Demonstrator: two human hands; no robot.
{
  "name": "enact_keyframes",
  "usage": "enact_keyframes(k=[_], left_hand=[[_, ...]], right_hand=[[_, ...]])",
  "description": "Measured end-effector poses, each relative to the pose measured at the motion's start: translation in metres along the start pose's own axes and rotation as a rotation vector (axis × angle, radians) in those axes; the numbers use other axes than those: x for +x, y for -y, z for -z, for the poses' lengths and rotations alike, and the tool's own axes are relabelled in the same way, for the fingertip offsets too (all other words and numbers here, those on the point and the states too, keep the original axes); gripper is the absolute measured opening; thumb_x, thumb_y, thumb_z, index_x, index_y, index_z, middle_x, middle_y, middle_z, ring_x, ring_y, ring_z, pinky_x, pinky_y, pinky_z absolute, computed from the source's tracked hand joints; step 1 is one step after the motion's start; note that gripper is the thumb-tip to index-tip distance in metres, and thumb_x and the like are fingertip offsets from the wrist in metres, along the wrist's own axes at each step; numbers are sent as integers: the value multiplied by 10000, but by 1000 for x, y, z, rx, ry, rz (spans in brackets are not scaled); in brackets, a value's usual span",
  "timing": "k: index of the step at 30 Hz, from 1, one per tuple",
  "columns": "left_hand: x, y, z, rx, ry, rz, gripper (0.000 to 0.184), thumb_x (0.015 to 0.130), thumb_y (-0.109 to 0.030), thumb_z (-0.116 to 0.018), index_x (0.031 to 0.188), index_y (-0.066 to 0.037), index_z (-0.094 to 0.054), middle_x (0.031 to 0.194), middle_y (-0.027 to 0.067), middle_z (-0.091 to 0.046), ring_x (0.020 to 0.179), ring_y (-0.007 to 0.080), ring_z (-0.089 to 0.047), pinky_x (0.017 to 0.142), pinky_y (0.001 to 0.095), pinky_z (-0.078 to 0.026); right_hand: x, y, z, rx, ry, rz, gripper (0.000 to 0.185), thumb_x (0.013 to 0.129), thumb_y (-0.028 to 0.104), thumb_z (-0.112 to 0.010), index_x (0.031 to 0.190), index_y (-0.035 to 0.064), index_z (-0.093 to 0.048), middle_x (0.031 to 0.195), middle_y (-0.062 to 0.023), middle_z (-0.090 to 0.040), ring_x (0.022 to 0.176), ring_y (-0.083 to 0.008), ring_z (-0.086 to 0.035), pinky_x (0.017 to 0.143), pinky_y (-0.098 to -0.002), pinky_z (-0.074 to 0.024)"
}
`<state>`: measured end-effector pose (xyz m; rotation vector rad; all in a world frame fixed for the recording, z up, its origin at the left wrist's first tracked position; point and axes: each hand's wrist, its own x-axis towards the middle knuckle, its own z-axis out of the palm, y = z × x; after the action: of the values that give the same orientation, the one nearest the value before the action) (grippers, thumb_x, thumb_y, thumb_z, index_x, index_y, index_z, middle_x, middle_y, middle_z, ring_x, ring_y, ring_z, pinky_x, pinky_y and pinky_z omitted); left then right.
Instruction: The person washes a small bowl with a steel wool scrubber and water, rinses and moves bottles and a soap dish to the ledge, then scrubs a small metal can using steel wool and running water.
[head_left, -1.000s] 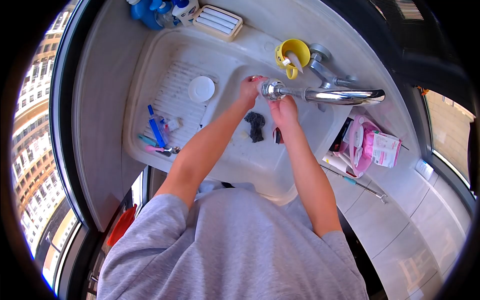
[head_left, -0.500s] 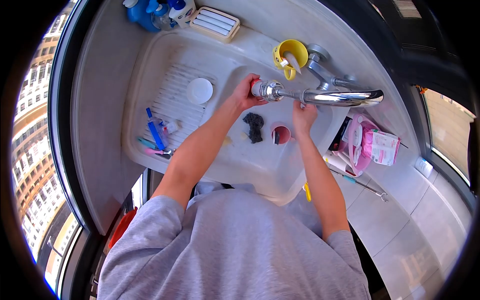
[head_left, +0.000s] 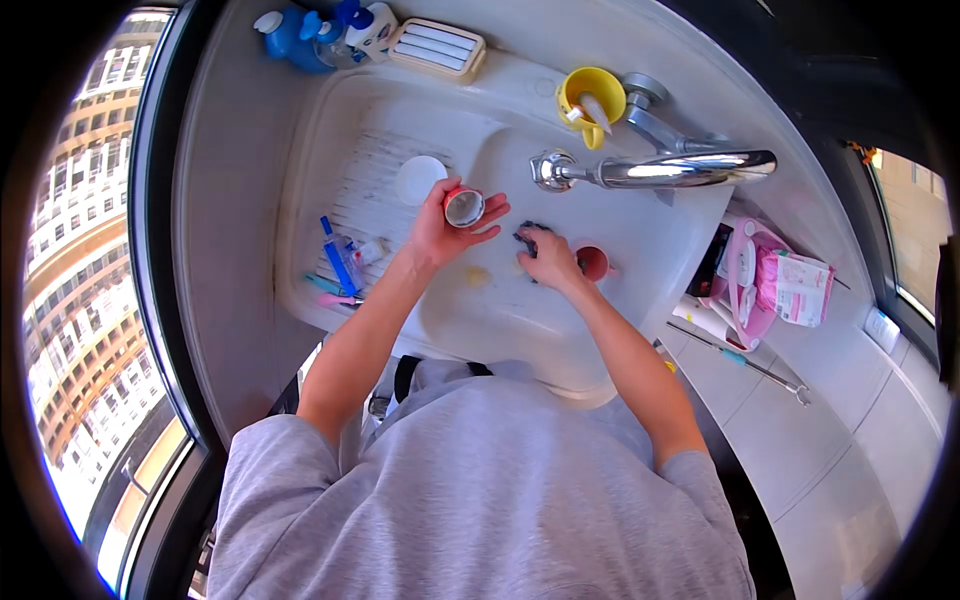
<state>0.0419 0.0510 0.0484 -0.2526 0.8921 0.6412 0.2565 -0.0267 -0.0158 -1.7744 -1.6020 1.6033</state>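
Observation:
My left hand [head_left: 438, 235] holds a small red jar [head_left: 464, 208] tipped so its open mouth faces me. The thumb is against its side, while other fingers stretch out past it. Down in the sink [head_left: 510, 320], my right hand [head_left: 553, 264] has its fingers closed on a dark, crumpled scouring pad [head_left: 527, 232], mostly hidden under them. Just right of that hand stands a reddish-pink cup [head_left: 593, 263]. A round white lid [head_left: 421, 180] lies on the ribbed drainboard, beyond my left hand. The chrome faucet [head_left: 690, 170] reaches over the sink, its spout tip above both hands.
A yellow mug [head_left: 590, 95] with a tube inside stands by the faucet base. Bottles [head_left: 300, 38] and a soap dish [head_left: 438, 50] line the back ledge. Blue-handled tools [head_left: 342, 260] lie on the drainboard. A pink basket [head_left: 750, 265] sits at the right.
My left hand has brought the red jar out from under the faucet, toward me and left. My right hand has left the faucet area and gripped the scouring pad in the sink.

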Motion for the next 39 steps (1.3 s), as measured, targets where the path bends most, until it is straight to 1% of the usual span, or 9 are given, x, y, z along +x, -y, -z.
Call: enact_keyframes(k=[3,6,9,13,14,18,28,33,39], left_hand=[[-26,5,-11,-129,92,83,428,895,-400,-436,858,-16,-621,1253,240,-551,1231,384,-476,996,521,-366],[-43,6,-34,-287,177,112,425,861,-379,-484,859,22,-626,1262,257,-530,1259,409,-427,1019,511,-346],[-57,7,-57,-385,186,121,431,854,-387,-491,854,22,-624,1271,251,-525,1244,400,-442,1008,497,-356],[-75,4,-82,-425,175,145,439,850,-402,-506,855,25,-610,1144,203,-587,1088,355,-529,918,411,-424],[-82,4,-91,-386,99,112,435,852,-396,-518,859,30,-604,1031,176,-583,920,290,-543,792,340,-459],[-89,8,-92,-397,98,79,437,860,-388,-531,884,44,-589,934,144,-523,714,185,-449,601,262,-412],[-112,12,-84,-308,307,98,268,928,-280,-454,922,-45,-583,862,126,-540,554,203,-459,360,244,-314],[-133,15,-86,-169,454,67,316,924,-308,-444,866,-39,-600,810,122,-552,541,209,-465,367,246,-332],[-147,24,-77,-54,569,20,353,909,-344,-449,845,-32,-601,791,118,-559,546,212,-477,411,270,-369]], right_hand=[[12,-42,-52,-332,65,-80,605,766,203,-663,1324,83,-464,1279,-258,-501,1204,-340,-492,978,-410,-416],[25,-46,-59,-253,-5,-553,849,786,247,-650,1466,147,-151,1471,-317,-64,1328,-517,-180,1039,-560,-304],[35,-62,-69,-186,-60,-596,859,774,168,-651,1470,143,-147,1489,-292,-32,1356,-483,-151,1019,-624,-286],[45,-73,-81,-183,-106,-641,688,802,129,-629,1388,126,-268,1401,-248,-210,1279,-457,-289,958,-618,-353],[43,-75,-86,-236,-176,-606,546,816,121,-616,1293,76,-354,1319,-222,-296,1234,-423,-345,936,-582,-385],[48,-91,-98,-304,-219,-587,473,813,120,-619,1223,31,-398,1284,-214,-344,1207,-404,-379,936,-549,-397],[4,-60,-69,-343,-487,29,293,699,53,-659,945,42,-501,1018,-172,-483,985,-359,-479,830,-477,-417],[-15,-25,-58,-99,-600,249,290,698,26,-634,959,43,-510,964,-159,-513,967,-345,-483,811,-421,-421],[-31,22,-36,-9,-611,123,291,768,128,-692,996,55,-525,940,-124,-599,885,-321,-544,783,-415,-439]])
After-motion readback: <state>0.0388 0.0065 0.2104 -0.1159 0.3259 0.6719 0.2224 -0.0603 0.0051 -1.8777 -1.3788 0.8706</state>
